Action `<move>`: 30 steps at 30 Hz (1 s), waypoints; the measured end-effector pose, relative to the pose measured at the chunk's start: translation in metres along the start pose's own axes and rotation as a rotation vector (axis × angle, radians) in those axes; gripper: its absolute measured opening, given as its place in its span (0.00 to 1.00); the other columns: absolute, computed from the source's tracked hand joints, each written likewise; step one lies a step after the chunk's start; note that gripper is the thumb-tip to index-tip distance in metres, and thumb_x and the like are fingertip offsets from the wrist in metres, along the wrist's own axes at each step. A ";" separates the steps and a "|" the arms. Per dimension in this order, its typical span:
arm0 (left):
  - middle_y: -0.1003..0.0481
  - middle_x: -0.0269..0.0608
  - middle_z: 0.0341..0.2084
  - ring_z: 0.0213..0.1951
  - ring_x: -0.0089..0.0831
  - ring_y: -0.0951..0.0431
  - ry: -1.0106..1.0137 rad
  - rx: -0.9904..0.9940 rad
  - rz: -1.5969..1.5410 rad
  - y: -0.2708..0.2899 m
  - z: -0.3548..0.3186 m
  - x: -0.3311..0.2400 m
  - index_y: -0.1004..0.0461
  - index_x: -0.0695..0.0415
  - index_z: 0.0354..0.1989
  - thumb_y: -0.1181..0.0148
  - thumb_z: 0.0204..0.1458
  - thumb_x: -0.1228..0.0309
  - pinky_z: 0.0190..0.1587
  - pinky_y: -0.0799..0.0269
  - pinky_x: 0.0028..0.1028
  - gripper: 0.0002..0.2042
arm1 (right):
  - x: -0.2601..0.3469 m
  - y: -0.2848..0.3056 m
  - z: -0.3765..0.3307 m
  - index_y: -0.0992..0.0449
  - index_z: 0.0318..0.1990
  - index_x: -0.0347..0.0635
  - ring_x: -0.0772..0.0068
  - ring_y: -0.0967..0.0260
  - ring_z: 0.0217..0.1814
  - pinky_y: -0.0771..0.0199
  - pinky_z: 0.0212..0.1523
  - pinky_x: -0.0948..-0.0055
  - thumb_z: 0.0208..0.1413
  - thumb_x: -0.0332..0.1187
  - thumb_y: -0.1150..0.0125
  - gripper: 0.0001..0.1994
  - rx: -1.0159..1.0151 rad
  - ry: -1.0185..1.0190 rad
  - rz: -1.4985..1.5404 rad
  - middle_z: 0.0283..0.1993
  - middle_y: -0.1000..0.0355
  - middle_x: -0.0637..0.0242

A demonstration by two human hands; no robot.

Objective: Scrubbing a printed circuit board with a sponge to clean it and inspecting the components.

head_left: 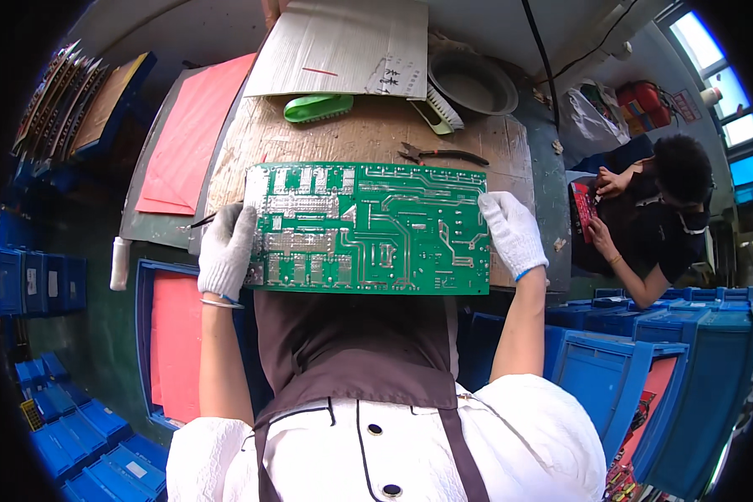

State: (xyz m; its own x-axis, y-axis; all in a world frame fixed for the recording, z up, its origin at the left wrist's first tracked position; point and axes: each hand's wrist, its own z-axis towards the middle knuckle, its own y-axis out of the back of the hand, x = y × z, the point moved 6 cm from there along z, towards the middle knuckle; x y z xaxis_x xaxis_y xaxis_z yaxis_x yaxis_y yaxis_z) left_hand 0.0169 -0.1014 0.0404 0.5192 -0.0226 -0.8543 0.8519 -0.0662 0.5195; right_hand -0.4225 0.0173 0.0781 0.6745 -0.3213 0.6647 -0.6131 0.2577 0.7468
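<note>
A large green circuit board [368, 227] with silver solder tracks faces up, held level over the near edge of a worn wooden bench [351, 138]. My left hand [226, 249], in a white knit glove, grips the board's left edge. My right hand [514, 233], gloved the same way, grips its right edge. A thin dark tool [201, 222] sticks out beside my left hand; whether that hand holds it I cannot tell.
Pliers [439, 154], a green brush [318, 107], a second brush [440, 111], a grey bowl [473, 84] and a cardboard sheet [343, 46] lie behind the board. Red sheets [188, 134] are left. Blue bins [627, 368] stand right, where another person [644, 217] works.
</note>
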 end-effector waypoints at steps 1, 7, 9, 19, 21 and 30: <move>0.20 0.43 0.40 0.42 0.24 0.24 0.001 0.001 -0.013 -0.001 0.000 0.005 0.24 0.67 0.52 0.44 0.66 0.58 0.49 0.29 0.27 0.21 | -0.002 -0.001 0.000 0.21 0.46 0.37 0.61 0.24 0.40 0.27 0.45 0.65 0.67 0.56 0.47 0.26 -0.003 0.002 -0.013 0.37 0.22 0.55; 0.21 0.36 0.40 0.40 0.20 0.25 0.121 0.111 -0.424 -0.014 0.005 0.015 0.23 0.67 0.52 0.43 0.66 0.63 0.46 0.29 0.23 0.18 | -0.014 0.020 0.034 0.20 0.50 0.43 0.55 0.22 0.49 0.24 0.51 0.64 0.63 0.44 0.39 0.16 -0.165 0.227 -0.076 0.46 0.21 0.55; 0.21 0.36 0.40 0.40 0.20 0.25 0.106 0.098 -0.495 -0.017 0.005 0.019 0.23 0.67 0.52 0.42 0.66 0.64 0.46 0.29 0.22 0.17 | -0.013 0.016 0.054 0.20 0.50 0.45 0.55 0.23 0.51 0.25 0.52 0.63 0.62 0.42 0.38 0.15 -0.170 0.290 -0.147 0.48 0.21 0.57; 0.22 0.32 0.38 0.40 0.19 0.26 0.053 -0.027 -0.550 -0.011 -0.003 0.034 0.21 0.64 0.49 0.39 0.64 0.63 0.46 0.30 0.21 0.15 | -0.026 -0.026 0.156 0.17 0.49 0.42 0.67 0.23 0.52 0.26 0.56 0.69 0.57 0.34 0.33 0.14 0.304 0.226 0.191 0.50 0.19 0.60; 0.22 0.31 0.38 0.40 0.18 0.27 0.056 -0.028 -0.583 -0.012 -0.005 0.041 0.21 0.63 0.49 0.39 0.64 0.63 0.46 0.30 0.21 0.15 | -0.023 -0.027 0.157 0.16 0.48 0.39 0.72 0.23 0.49 0.26 0.54 0.72 0.54 0.31 0.30 0.14 0.264 0.196 0.199 0.47 0.18 0.63; 0.24 0.26 0.36 0.38 0.15 0.29 0.022 -0.104 -0.599 -0.012 -0.008 0.040 0.21 0.60 0.44 0.41 0.66 0.66 0.42 0.31 0.19 0.10 | -0.020 -0.046 0.158 0.17 0.43 0.50 0.53 0.25 0.54 0.26 0.57 0.59 0.51 0.41 0.33 0.13 0.187 0.364 -0.423 0.49 0.24 0.57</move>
State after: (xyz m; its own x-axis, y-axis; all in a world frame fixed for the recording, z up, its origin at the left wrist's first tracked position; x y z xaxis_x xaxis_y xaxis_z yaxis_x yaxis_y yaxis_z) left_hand 0.0285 -0.0932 0.0002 -0.0523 0.0092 -0.9986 0.9980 0.0366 -0.0519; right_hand -0.4730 -0.1316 0.0267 0.9539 -0.0193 0.2994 -0.2995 -0.0006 0.9541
